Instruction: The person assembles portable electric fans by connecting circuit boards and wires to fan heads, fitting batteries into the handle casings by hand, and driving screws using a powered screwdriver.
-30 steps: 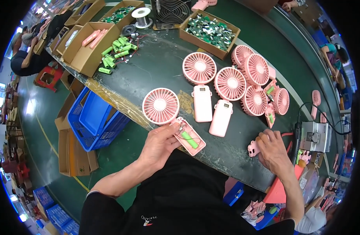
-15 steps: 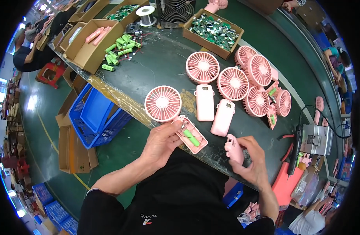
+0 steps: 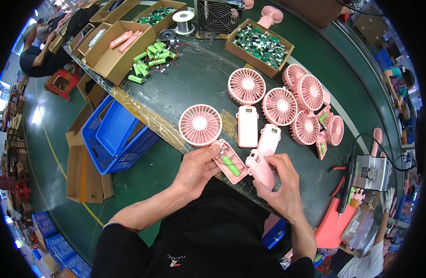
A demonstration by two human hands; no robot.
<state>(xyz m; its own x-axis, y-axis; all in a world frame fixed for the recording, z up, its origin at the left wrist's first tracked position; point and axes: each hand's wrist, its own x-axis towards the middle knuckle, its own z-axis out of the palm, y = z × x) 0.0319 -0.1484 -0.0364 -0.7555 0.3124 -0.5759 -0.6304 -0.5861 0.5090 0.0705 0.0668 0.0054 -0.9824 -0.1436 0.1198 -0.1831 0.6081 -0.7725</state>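
Observation:
My left hand (image 3: 194, 170) pinches the neck of a pink handheld fan (image 3: 200, 125) at the bench's near edge. The fan's handle lies opened, showing a green battery cell (image 3: 230, 165) and thin wires inside the shell. Between the thumb and fingers of my right hand (image 3: 283, 186) is a pink handle cover (image 3: 260, 172) with a small dark window at its upper end. It is tilted beside the open handle, close to its right edge; whether they touch I cannot tell. Just beyond, two closed-handle fans (image 3: 246, 87) (image 3: 279, 106) lie side by side.
More pink fans (image 3: 307, 127) cluster at the right, some with opened handles. Cartons of circuit boards (image 3: 281, 69), loose green cells (image 3: 157, 54) and a solder spool (image 3: 183, 18) stand farther back. A soldering iron (image 3: 347, 183) lies right; a blue basket (image 3: 122, 150) stands left.
My right hand has brought the pink cover leftward, up to the opened handle, and turned it more lengthwise. My left hand keeps its hold on the fan. The whole view has shifted slightly.

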